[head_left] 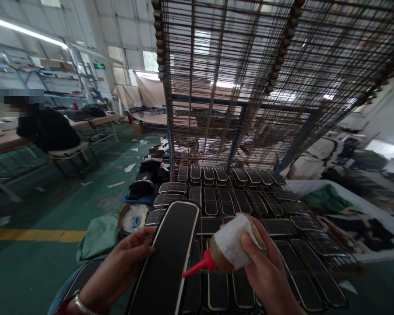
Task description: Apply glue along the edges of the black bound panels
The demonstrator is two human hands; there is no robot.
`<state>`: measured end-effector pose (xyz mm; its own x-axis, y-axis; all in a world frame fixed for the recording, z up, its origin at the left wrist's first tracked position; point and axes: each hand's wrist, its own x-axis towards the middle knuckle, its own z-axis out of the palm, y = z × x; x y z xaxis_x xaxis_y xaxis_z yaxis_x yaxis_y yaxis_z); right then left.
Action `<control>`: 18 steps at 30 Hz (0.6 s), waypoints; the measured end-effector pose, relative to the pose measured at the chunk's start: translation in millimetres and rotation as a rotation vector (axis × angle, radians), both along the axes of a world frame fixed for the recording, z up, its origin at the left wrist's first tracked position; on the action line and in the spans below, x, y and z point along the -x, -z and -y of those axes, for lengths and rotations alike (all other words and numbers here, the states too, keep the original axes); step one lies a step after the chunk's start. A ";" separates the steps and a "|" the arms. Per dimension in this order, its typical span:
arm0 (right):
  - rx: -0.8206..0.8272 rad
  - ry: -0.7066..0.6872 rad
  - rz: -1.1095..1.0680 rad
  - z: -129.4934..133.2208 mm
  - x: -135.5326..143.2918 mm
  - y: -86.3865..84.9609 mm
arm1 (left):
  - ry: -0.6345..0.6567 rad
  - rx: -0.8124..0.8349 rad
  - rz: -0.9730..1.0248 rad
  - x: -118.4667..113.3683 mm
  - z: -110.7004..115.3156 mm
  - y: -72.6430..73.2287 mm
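a: where's the long black panel (170,249)?
b: lower centre of frame, slanting, near end cut off by the bottom edge. left hand (128,256) clamped on its left edge; grip underneath hidden, can't tell.
a: right hand (265,267)?
b: closed round the squeeze bottle (231,245), lower right of centre. red nozzle (201,264) aims down-left, tip at the panel's right edge. touching or just off, can't tell.
a: handling?
b: panel looks light, fairly stiff, should hold shape from one side. best held by the long edges, clear of the pale rim, could be tacky. bottle probably gives when squeezed; hold the body, not the nozzle.
a: materials?
b: panel: matte dark face, rounded far end. bottle: brownish, rumpled white wrap. nozzle: slim plastic-looking cone. wire rack (277,65) behind: thin, rusty-looking rods, similar panels (211,201) in rows on its lower mesh.
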<state>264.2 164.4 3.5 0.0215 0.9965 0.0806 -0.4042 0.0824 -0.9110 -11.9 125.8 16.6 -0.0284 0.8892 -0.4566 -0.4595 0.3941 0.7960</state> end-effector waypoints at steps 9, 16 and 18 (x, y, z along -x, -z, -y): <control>-0.052 -0.123 0.040 17.4 2.6 5.5 | -0.117 0.014 -0.010 4.4 -2.3 -9.1; -0.044 -0.198 -0.018 19.8 9.8 1.2 | -0.237 0.020 0.017 13.6 0.3 -4.1; -0.035 -0.190 -0.031 17.6 10.7 1.2 | -0.264 0.016 0.035 16.1 1.5 0.2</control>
